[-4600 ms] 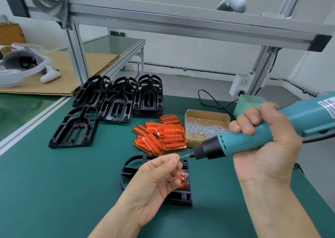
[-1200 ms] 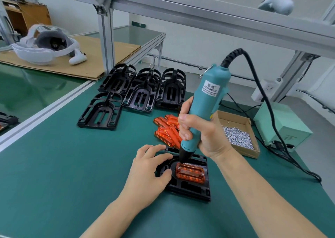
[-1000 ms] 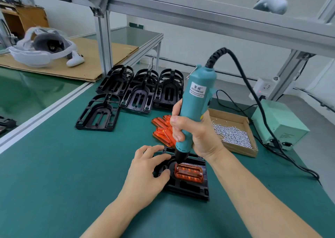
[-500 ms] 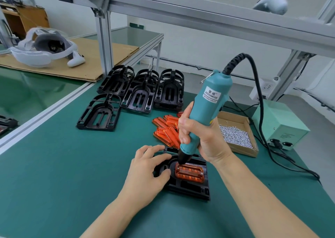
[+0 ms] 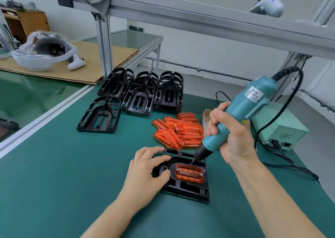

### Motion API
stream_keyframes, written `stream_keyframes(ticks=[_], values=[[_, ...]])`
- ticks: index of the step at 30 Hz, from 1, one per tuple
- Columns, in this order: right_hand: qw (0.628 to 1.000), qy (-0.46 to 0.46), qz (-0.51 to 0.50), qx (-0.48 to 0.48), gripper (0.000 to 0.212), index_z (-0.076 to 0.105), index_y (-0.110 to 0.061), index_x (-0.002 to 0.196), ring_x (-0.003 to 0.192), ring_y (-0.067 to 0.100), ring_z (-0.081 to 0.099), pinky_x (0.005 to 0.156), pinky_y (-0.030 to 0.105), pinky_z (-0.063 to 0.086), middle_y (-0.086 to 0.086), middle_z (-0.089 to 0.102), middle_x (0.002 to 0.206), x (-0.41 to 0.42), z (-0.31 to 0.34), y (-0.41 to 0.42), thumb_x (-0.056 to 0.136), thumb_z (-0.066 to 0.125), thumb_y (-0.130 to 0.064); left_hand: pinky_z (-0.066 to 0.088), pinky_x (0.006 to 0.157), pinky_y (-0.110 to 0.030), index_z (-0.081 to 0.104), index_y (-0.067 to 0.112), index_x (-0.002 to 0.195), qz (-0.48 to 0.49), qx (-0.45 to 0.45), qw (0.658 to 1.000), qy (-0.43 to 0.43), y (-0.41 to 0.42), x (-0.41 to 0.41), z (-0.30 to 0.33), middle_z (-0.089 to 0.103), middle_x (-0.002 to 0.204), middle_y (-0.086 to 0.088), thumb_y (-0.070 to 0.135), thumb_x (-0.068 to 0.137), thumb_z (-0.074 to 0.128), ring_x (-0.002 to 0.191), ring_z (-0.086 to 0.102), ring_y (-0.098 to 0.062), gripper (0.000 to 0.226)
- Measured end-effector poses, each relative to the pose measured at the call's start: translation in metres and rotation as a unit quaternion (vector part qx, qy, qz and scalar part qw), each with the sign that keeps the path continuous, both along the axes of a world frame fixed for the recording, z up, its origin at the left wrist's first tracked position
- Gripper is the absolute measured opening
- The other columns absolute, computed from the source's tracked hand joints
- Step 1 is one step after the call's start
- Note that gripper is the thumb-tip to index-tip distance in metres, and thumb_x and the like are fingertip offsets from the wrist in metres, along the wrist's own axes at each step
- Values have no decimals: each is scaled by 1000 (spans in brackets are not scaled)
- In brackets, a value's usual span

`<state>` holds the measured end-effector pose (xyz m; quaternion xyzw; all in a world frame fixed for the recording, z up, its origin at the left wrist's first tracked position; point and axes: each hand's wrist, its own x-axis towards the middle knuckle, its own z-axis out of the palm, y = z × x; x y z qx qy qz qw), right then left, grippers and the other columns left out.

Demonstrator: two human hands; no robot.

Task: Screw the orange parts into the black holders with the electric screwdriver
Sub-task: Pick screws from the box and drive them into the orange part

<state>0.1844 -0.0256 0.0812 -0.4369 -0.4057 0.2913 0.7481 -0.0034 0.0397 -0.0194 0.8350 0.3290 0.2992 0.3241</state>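
A black holder [image 5: 188, 188] lies on the green mat in front of me with an orange part [image 5: 189, 172] seated in it; a screw head shows at each end of the part. My left hand [image 5: 146, 172] rests on the holder's left side, fingers spread and thumb in its opening. My right hand [image 5: 233, 139] grips the teal electric screwdriver [image 5: 241, 114], tilted to the right, its bit just above the part's far edge. A pile of loose orange parts [image 5: 178, 130] lies behind the holder.
Several empty black holders [image 5: 137, 92] stand in stacks at the back, one lying alone [image 5: 99, 116] to the left. A cardboard box of screws [image 5: 205, 116] is mostly hidden behind my right hand. A green power unit [image 5: 279, 130] and its cables sit at the right.
The screwdriver has lifted off the orange part's left end and tilted over to the right. My left hand has stayed on the holder.
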Motion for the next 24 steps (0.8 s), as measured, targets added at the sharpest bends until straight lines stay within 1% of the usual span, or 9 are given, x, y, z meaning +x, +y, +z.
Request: stream_keyframes(ticks=[5, 8, 10, 13, 15, 17, 19, 21, 24], values=[[986, -71, -131, -73, 25, 57, -26, 62, 41, 13, 44, 44, 23, 42, -3, 54, 61, 41, 4, -34, 78, 76, -30, 18, 106, -22, 62, 36, 119, -2, 11, 1000, 3, 0, -1, -2, 42, 129, 30, 29, 87, 62, 127, 23, 5, 33], [951, -132, -210, -185, 43, 54, -19, 68, 39, 15, 44, 43, 25, 42, -2, 53, 55, 65, -1, -61, 65, 74, -57, 17, 106, -22, 62, 36, 120, -2, 9, 1000, 3, -1, -1, -2, 41, 130, 31, 29, 87, 62, 128, 22, 5, 33], [917, -176, -245, -260, 50, 53, -22, 68, 39, 17, 45, 46, 28, 42, -1, 52, 51, 78, -7, -78, 59, 70, -69, 18, 108, -24, 62, 36, 119, -2, 7, 1000, -2, -1, -1, -2, 42, 129, 30, 28, 87, 62, 127, 22, 5, 33], [855, -268, -235, -377, 53, 52, -31, 78, 40, 16, 51, 49, 30, 43, -1, 57, 53, 89, -17, -96, 55, 60, -78, 22, 110, -30, 64, 34, 117, 1, 1, 1000, -14, -1, -1, -2, 45, 129, 27, 25, 86, 64, 127, 25, 3, 32], [790, -343, -208, -464, 62, 49, -31, 89, 42, 11, 56, 49, 28, 42, -5, 60, 56, 93, -28, -102, 54, 54, -81, 23, 111, -32, 65, 34, 116, 3, -5, 1000, -19, -1, -1, -1, 46, 128, 26, 24, 86, 65, 127, 25, 4, 32], [726, -412, -179, -521, 64, 47, -30, 94, 57, 10, 61, 54, 29, 42, -7, 63, 69, 94, -42, -103, 58, 51, -82, 24, 111, -34, 65, 34, 115, 3, -8, 1000, -21, -1, -1, -1, 47, 128, 26, 23, 86, 66, 127, 26, 4, 31], [675, -464, -149, -554, 60, 44, -30, 103, 72, 10, 59, 60, 29, 45, -8, 61, 83, 90, -54, -99, 70, 55, -78, 24, 111, -35, 65, 34, 115, 3, -9, 1000, -21, -2, -2, -1, 48, 128, 25, 22, 86, 66, 127, 27, 2, 31], [629, -512, -132, -569, 56, 40, -28, 102, 75, 11, 56, 57, 27, 39, -10, 56, 84, 84, -63, -93, 76, 55, -75, 23, 110, -33, 65, 33, 115, 3, -10, 1000, -22, -2, -2, 0, 48, 128, 25, 22, 86, 67, 127, 26, 3, 31], [595, -554, -139, -565, 55, 38, -24, 96, 78, 15, 52, 53, 28, 33, -12, 48, 84, 75, -70, -84, 78, 54, -74, 23, 111, -33, 65, 32, 115, 3, -13, 1000, -22, -3, -2, 0, 49, 128, 24, 21, 86, 67, 127, 26, 4, 32]])
